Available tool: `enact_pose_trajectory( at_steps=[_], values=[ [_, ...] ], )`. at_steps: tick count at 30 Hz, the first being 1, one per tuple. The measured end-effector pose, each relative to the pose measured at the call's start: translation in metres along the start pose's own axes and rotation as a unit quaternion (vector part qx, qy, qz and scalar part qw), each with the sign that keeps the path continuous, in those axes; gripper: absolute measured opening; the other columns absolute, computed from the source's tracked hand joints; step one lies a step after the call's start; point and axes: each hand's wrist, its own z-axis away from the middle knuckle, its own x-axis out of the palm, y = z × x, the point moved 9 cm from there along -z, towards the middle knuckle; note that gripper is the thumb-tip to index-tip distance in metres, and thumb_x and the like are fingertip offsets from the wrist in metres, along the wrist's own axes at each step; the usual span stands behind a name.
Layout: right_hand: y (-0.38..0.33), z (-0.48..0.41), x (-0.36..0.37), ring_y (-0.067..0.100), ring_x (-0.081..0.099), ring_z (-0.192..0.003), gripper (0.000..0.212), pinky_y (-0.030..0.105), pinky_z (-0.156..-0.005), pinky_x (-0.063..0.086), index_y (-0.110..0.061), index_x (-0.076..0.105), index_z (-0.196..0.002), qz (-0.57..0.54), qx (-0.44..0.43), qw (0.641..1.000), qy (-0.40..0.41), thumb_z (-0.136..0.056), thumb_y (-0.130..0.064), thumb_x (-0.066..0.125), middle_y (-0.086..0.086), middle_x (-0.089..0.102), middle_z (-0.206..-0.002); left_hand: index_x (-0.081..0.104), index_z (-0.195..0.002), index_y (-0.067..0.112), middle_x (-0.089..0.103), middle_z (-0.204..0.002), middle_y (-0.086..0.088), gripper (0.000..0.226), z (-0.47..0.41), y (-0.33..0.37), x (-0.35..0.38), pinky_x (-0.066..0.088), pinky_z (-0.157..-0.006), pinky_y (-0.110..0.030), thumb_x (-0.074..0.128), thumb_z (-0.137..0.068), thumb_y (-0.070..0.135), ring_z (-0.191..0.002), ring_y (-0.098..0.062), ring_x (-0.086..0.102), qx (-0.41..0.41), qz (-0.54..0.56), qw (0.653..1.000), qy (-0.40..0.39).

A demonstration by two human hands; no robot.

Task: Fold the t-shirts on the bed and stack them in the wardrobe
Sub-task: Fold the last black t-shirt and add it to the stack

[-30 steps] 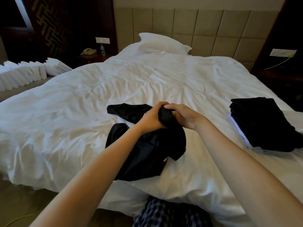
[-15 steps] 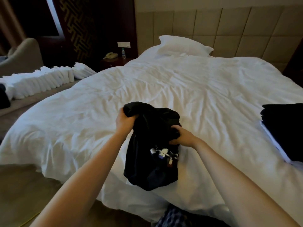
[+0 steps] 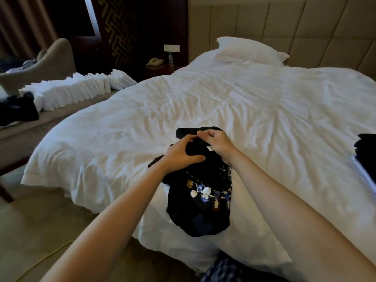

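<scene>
- At ten o'clock, an armchair [image 3: 50,64] stands in the dim corner. A row of folded white towels [image 3: 71,92] lines the bench in front of it, with a heap of dark clothes [image 3: 18,108] at its near end.
- At eleven o'clock, a telephone [image 3: 155,61] and a water bottle [image 3: 170,59] sit on a dark nightstand beside the bed [image 3: 132,119].
- The left hand [image 3: 181,153] grips a bunch of black cloth, fingers curled over it and thumb underneath.
- The black T-shirt [image 3: 199,210] lies crumpled at the near edge of the bed, at six o'clock from the middle of the mattress. Its printed front faces up and its lower part droops over the side.
- The right hand [image 3: 217,143], touching the left, pinches the shirt's upper edge by what looks like a white neck label. Holding both hands close together there suggests the person is finding the collar so the shirt can be shaken out flat before folding.
- The bed's white cover is rumpled but broad and gives room to spread the shirt. A pillow [image 3: 250,50] rests at one o'clock against a padded beige headboard [image 3: 305,33].
- At three o'clock, a stack of dark folded garments [image 3: 366,147] sits on the bed, cut off by the frame. It is probably the shirts already folded and waiting for the wardrobe, which is not in view.
</scene>
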Motion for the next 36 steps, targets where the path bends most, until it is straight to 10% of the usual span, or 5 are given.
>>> enact_pose_trajectory(
  at_steps=[4,9,20,26,36],
  values=[
    [-0.001,0.003,0.017,0.005,0.055,-0.080,0.032,0.007,-0.064,0.044,-0.012,0.056,-0.112,0.081,0.002,0.990,-0.117,-0.084,-0.021,0.070,-0.004,0.057,-0.087,0.063,-0.089,0.019,0.059,-0.075,0.006,0.006,0.002,-0.019,-0.031,0.039,-0.064,-0.016,0.066,-0.086,0.023,-0.077,-0.014,0.056,-0.014,0.014,0.994,0.107],
    [0.030,0.004,0.007,0.023,0.058,-0.082,0.006,0.029,-0.059,0.038,-0.019,0.053,-0.085,0.530,-0.012,0.834,-0.151,-0.086,-0.017,0.059,-0.001,0.057,-0.081,0.065,-0.093,0.021,0.067,-0.083,0.002,0.006,0.019,-0.050,-0.062,0.051,-0.073,-0.025,0.065,-0.086,0.020,-0.075,-0.011,0.063,-0.088,0.153,0.978,0.115],
    [0.000,-0.018,-0.014,0.018,0.058,-0.074,0.023,0.027,-0.066,0.044,-0.019,0.054,-0.093,0.274,-0.004,0.960,-0.059,-0.086,-0.037,0.066,0.004,0.063,-0.087,0.057,-0.080,0.005,0.052,-0.065,-0.007,0.028,0.035,-0.099,-0.142,0.035,-0.056,-0.029,0.061,-0.090,0.030,-0.058,-0.021,0.048,-0.129,0.042,0.975,0.175],
    [-0.002,0.009,-0.011,0.011,0.062,-0.077,0.032,0.015,-0.064,0.046,-0.017,0.064,-0.094,0.350,0.121,0.874,-0.315,-0.076,0.009,0.067,-0.002,0.065,-0.082,0.040,-0.064,0.015,0.039,-0.060,-0.005,0.034,0.029,-0.099,-0.173,0.028,-0.058,-0.032,0.053,-0.095,0.018,-0.055,-0.020,0.038,-0.113,0.028,0.965,0.236],
    [0.005,-0.003,-0.038,0.009,0.061,-0.082,0.023,0.024,-0.077,0.044,-0.017,0.065,-0.087,0.377,0.052,0.909,-0.171,-0.079,0.004,0.070,-0.004,0.064,-0.083,0.056,-0.123,0.008,0.059,-0.121,-0.014,0.032,0.044,-0.103,-0.179,0.039,-0.081,-0.036,0.046,-0.099,0.027,-0.108,-0.031,0.054,-0.163,0.086,0.926,0.330]
  ],
)
